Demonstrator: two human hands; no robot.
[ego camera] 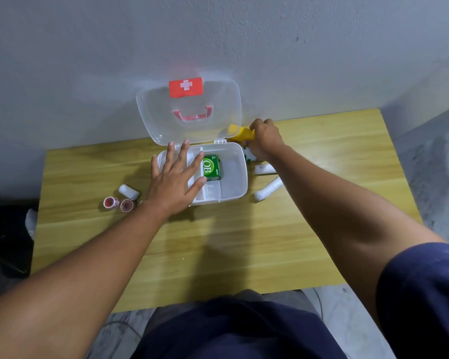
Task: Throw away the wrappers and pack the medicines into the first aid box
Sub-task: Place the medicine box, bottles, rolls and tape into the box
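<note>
Hidden, cropped and unreadable items, head view.

We list: left part of the first aid box [240,172] tray covered by the left hand [175,183]; green carton [211,167] reading "OB", its small print too fine for us to read; yellow object [240,133] partly wrapped by the right hand [263,139], its form unclear to us; a green-and-white item [248,155] beneath that hand, mostly concealed; a white roll [263,168] partly behind the right forearm; both upper arms cut off by the picture's edges; a white shape [31,221] off the table's [244,242] left edge, unidentifiable.
</note>
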